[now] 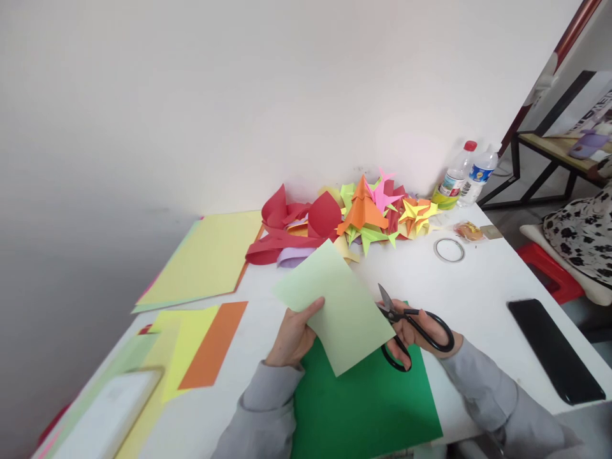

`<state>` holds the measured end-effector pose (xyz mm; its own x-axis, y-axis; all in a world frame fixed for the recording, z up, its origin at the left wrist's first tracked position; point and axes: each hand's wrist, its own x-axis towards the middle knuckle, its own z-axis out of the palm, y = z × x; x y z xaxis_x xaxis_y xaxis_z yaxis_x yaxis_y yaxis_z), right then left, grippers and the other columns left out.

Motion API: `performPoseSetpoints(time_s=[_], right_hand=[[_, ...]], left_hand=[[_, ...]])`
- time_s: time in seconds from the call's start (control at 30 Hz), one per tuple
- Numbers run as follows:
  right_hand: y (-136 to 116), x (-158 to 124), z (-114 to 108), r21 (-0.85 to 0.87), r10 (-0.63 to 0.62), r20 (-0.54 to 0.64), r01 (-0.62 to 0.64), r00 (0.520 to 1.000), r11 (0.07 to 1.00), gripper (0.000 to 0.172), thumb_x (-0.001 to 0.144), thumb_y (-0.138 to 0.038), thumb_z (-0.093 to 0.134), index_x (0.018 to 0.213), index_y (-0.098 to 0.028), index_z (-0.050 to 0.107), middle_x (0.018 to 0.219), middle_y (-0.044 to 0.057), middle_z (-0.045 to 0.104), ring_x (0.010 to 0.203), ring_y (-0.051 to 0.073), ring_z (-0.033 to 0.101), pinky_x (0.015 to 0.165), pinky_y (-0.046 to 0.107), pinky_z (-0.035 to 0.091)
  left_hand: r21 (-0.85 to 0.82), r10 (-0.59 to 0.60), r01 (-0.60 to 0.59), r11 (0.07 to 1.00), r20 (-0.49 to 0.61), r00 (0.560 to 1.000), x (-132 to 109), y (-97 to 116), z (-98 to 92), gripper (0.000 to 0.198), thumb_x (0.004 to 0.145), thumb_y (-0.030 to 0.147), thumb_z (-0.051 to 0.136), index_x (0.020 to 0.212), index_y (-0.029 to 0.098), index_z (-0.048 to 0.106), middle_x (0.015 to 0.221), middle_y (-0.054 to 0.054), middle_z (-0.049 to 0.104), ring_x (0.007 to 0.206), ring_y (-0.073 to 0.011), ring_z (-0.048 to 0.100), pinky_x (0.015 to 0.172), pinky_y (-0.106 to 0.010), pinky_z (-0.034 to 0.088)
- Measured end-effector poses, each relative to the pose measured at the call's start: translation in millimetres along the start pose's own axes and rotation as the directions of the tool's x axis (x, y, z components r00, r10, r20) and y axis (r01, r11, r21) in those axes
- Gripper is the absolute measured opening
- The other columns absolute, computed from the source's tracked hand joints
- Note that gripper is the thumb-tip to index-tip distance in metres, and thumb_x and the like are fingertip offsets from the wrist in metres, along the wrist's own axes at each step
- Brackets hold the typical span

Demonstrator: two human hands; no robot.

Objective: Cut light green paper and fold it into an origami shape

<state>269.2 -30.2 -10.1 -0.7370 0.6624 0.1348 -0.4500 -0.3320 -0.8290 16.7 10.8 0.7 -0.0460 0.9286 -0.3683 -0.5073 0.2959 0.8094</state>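
Observation:
My left hand [292, 336] grips a pale green sheet of paper [335, 305] by its lower left edge, holding it up over the table. My right hand [415, 336] is closed in the handles of black scissors [415, 324]; the blades are slightly apart and touch the sheet's right edge. Beneath both lies a dark green sheet [363, 408] on the white table [478, 299].
A pile of folded colored paper shapes [354, 220] sits at the back. A stack of colored sheets [205, 258], yellow and orange strips [201, 347], a tape ring [449, 250], two water bottles [466, 173] and a black phone [554, 349] lie around. A red stool [549, 271] stands at the right.

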Motion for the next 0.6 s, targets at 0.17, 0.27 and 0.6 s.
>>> performPoseSetpoints(time_s=[0.17,0.27,0.6], right_hand=[[-1.8,2.2,3.1,0.030,-0.060,-0.004,0.060,0.998,0.998,0.076,0.084,-0.070,0.035,0.141,-0.022,0.025,0.077,0.004,0.064,0.043,0.010,0.051,0.043,0.021,0.035],[-2.0,2.7,3.6,0.015,-0.057,-0.018,0.057,0.998,0.998,0.077,0.083,-0.071,0.035,0.141,-0.021,0.025,0.077,0.004,0.065,0.043,0.010,0.051,0.043,0.021,0.036],[-3.2,-1.0,2.8,-0.027,-0.037,-0.044,0.036,0.998,0.999,0.078,0.082,-0.073,0.033,0.141,-0.023,0.022,0.076,0.004,0.064,0.045,0.011,0.049,0.046,0.024,0.036]], left_hand=[[-0.006,0.026,-0.026,1.000,-0.002,1.000,-0.2,0.2,2.1,0.063,0.063,0.018,0.079,0.122,0.021,0.057,0.118,-0.009,0.065,0.112,-0.0273,0.059,0.092,-0.034,0.053],[-0.008,0.022,-0.022,1.000,-0.006,1.000,-0.1,0.2,3.2,0.065,0.062,0.018,0.080,0.122,0.020,0.057,0.116,-0.009,0.066,0.110,-0.0278,0.060,0.093,-0.036,0.052],[-0.023,0.035,-0.036,0.999,-0.041,0.999,0.7,2.5,3.5,0.063,0.060,0.016,0.080,0.119,0.019,0.059,0.112,-0.009,0.068,0.105,-0.0271,0.063,0.093,-0.036,0.052]])
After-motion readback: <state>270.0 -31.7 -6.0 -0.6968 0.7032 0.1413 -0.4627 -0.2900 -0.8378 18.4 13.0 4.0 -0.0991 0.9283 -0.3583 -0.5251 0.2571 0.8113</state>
